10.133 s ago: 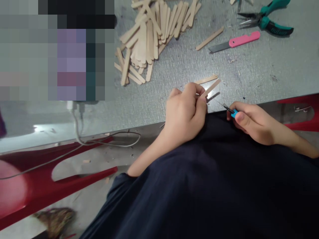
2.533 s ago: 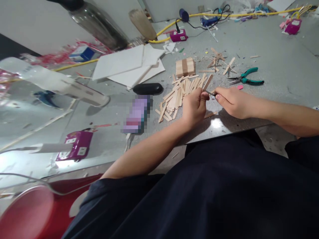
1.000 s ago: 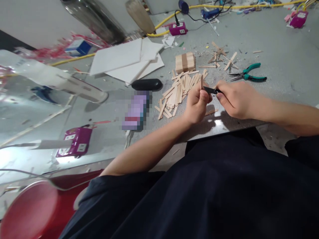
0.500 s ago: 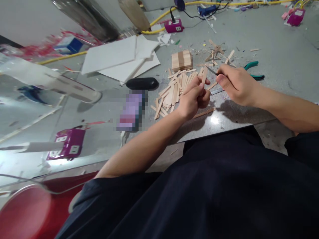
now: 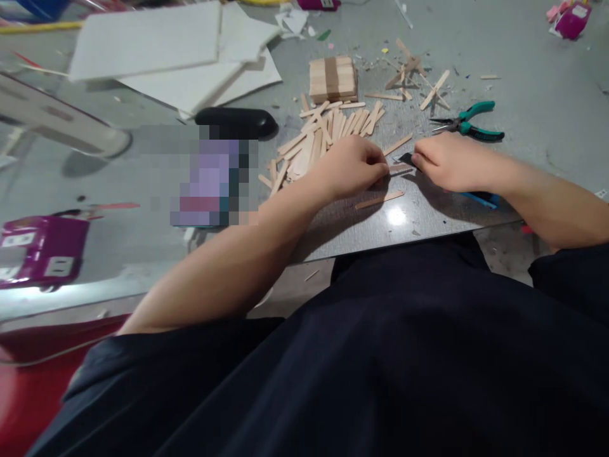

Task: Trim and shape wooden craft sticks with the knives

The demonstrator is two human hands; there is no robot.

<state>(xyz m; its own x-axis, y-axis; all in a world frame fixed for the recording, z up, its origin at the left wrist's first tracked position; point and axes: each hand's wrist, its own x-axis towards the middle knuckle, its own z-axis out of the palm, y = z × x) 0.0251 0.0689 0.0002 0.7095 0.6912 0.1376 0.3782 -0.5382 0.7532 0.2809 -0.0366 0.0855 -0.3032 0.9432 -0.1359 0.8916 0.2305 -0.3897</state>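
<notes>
My left hand (image 5: 354, 166) is closed low over the tabletop, thumb and fingers pinching a wooden craft stick (image 5: 398, 167) whose end sticks out to the right. A thin dark edge shows along that stick; I cannot make out what it is. My right hand (image 5: 445, 162) is wrapped round a craft knife (image 5: 406, 158), its black front and blade pointing left at the stick. A blue part shows below the palm. Loose craft sticks (image 5: 328, 136) lie in a heap beyond my left hand. Another stick (image 5: 380, 199) lies in front of it.
Green-handled pliers (image 5: 469, 120) lie beyond my right hand. A banded bundle of sticks (image 5: 333, 79) stands behind the heap. A black case (image 5: 236, 123), a phone (image 5: 207, 181), white boards (image 5: 152, 41) and a purple power socket (image 5: 45, 251) are to the left.
Both hands have come down towards the tabletop. The craft stick, held upright before, now lies low and sideways, with the knife beside its end. The view has shifted downward and right.
</notes>
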